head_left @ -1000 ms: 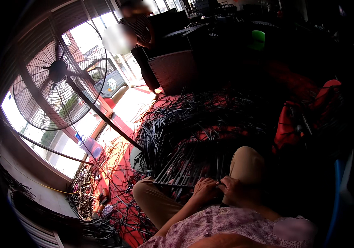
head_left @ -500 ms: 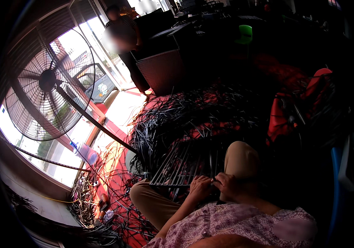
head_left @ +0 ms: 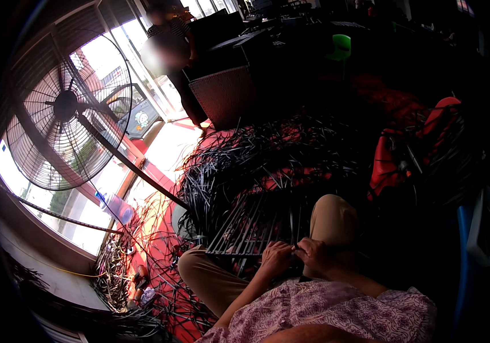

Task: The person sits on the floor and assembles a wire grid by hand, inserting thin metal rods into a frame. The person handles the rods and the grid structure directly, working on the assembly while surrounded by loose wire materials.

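Showing unclear contents, a jug (head_left: pixel 118 210) sits left of the frame (head_left: pixel 233 254).

- Dark frame (head_left: pixel 238 254): near edge straight, lying between the bent knees (head_left: pixel 334 214); far part lost in shadow.
- Narrow grey-black strips (head_left: pixel 242 225): spaced apart, roughly parallel, running from that edge, most slanting rightward.

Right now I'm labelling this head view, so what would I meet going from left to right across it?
Standing fan → left hand → right hand → green chair → red object → pale frame.
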`<move>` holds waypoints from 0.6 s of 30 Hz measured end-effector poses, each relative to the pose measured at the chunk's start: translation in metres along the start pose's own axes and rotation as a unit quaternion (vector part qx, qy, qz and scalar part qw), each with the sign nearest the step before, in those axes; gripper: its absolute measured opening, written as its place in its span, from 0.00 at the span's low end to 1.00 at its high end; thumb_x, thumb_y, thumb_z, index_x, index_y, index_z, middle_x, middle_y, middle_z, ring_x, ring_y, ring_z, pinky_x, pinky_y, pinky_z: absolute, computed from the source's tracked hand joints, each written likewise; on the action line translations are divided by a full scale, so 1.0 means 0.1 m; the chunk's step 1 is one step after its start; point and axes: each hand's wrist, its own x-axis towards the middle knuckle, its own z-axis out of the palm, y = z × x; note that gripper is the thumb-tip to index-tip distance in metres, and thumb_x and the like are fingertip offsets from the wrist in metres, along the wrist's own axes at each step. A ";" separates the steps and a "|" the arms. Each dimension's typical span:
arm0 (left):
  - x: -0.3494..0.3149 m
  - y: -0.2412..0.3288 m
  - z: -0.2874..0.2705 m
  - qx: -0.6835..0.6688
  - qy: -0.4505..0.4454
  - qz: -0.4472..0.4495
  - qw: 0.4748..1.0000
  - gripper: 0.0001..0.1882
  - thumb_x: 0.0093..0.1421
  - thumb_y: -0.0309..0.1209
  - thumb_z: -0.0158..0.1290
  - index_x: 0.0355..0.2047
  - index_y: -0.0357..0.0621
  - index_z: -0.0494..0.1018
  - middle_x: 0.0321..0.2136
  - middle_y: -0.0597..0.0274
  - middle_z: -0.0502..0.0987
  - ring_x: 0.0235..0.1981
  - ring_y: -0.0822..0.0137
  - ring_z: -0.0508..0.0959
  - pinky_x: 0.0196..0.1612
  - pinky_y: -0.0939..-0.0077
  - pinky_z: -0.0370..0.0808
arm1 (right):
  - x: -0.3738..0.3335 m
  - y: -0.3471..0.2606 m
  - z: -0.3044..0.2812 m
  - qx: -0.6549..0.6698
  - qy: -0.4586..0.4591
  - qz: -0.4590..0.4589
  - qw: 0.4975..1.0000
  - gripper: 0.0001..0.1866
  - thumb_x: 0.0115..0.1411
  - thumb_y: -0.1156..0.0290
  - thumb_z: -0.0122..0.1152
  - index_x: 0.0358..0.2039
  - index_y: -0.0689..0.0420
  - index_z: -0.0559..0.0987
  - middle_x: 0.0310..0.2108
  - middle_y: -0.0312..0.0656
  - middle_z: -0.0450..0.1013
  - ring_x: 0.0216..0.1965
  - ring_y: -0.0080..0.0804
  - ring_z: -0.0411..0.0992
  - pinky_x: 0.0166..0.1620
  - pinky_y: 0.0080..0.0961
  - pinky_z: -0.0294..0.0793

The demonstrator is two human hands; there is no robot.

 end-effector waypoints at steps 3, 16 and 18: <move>-0.01 -0.03 0.02 0.003 -0.004 -0.002 1.000 0.12 0.51 0.33 0.59 0.37 0.47 0.79 0.33 0.64 0.81 0.42 0.60 0.78 0.45 0.65 0.70 | -0.01 0.02 0.02 0.002 0.000 0.008 1.000 0.09 0.53 0.72 0.68 0.27 0.60 0.76 0.24 0.45 0.72 0.25 0.45 0.75 0.28 0.36 0.74; -0.02 -0.05 0.00 -0.003 -0.002 0.014 1.000 0.13 0.51 0.34 0.60 0.38 0.47 0.80 0.35 0.63 0.81 0.42 0.61 0.78 0.47 0.66 0.69 | 0.03 -0.03 -0.01 -0.003 -0.003 -0.006 1.000 0.07 0.53 0.73 0.68 0.28 0.59 0.77 0.25 0.44 0.74 0.27 0.44 0.76 0.30 0.36 0.74; -0.03 -0.09 0.02 0.014 0.009 0.020 1.000 0.12 0.51 0.33 0.59 0.37 0.46 0.80 0.35 0.63 0.81 0.43 0.61 0.78 0.47 0.66 0.69 | 0.02 -0.04 0.00 -0.004 -0.002 -0.005 1.000 0.07 0.52 0.73 0.68 0.28 0.59 0.77 0.26 0.44 0.74 0.28 0.45 0.76 0.30 0.36 0.74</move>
